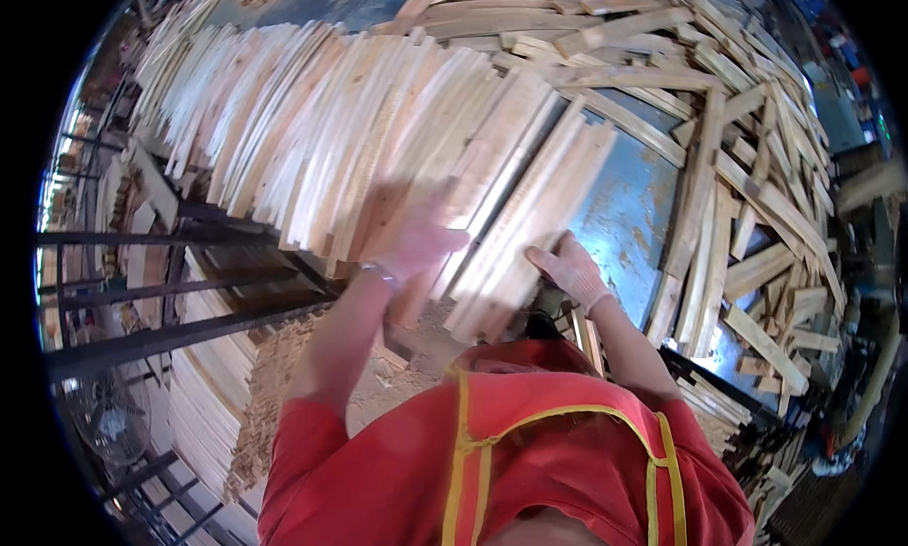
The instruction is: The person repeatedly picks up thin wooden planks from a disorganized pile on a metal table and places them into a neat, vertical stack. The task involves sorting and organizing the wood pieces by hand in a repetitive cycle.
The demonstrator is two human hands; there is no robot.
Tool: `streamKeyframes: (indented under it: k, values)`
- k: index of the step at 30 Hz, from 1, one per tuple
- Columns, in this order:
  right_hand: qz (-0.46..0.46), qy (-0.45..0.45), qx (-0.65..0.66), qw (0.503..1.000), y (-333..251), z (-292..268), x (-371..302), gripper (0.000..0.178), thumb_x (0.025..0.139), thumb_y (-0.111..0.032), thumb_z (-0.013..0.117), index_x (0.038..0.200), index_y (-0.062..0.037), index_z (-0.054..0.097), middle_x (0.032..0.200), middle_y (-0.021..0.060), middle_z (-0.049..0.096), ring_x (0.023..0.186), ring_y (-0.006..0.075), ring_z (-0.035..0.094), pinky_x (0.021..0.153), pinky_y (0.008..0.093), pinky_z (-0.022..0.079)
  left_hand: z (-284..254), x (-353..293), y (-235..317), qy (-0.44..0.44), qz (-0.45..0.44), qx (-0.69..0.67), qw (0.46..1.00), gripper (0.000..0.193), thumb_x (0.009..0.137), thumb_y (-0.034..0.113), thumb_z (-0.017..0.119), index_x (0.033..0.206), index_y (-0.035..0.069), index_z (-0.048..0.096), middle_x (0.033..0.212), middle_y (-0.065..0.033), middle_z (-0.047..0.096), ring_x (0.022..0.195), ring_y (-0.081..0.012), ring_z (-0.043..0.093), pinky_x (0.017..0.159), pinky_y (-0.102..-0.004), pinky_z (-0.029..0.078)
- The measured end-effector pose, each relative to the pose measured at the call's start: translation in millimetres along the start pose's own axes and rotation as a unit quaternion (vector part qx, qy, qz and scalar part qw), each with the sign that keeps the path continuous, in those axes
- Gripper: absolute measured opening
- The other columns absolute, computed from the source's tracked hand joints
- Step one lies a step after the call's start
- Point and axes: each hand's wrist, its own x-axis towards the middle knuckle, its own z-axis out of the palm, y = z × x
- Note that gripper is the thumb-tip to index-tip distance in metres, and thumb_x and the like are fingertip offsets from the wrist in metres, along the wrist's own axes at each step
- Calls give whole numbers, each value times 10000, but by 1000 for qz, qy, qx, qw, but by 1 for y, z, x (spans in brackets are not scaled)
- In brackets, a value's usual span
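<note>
A long row of pale wooden strips [322, 121] lies side by side on the table. My left hand [421, 248], slightly blurred, rests over the near part of this row, thumb stretched out to the right. Across a narrow dark gap lies a smaller group of wooden strips [530, 229]. Against the right side of that group is my right hand [572, 272] in a light glove, thumb and forefinger apart, the thumb at the strips' edge. The other fingers of the right hand are partly hidden.
The blue metal tabletop [619, 215] shows right of the smaller group. A jumbled heap of wood offcuts [757, 196] covers the right and far side. Dark metal bars [180, 333] and stacked boards [203, 376] stand at the left, with a fan [113, 423] below.
</note>
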Motion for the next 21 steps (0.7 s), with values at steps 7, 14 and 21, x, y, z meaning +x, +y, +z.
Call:
streamKeyframes:
  k: [7,14,21]
  values:
    - [-147,-47,77,985,10,-75,41,683,865,-371,739,1423,3,613,1234,237,742,1171,381,695,1008,430,551,-14,-4,-81,109,-167,211,957,816,959,396,716,1609,8,410,1633,-235,458,1528,-383,428,1253,-474,374]
    - [129,358,-270,885,123,-202,73,1034,844,-621,787,1637,-75,408,1641,175,489,1518,416,432,1238,472,370,-7,-1,-82,164,-191,214,944,869,917,268,763,1627,17,328,1589,-237,496,1452,-407,496,1176,-488,446]
    - [136,310,-276,900,116,-194,88,960,840,-451,760,1652,-130,361,1579,202,540,1481,393,477,1230,436,396,-10,0,-63,104,-216,314,919,781,887,302,760,1554,89,415,1486,-123,520,1394,-311,515,1095,-494,478]
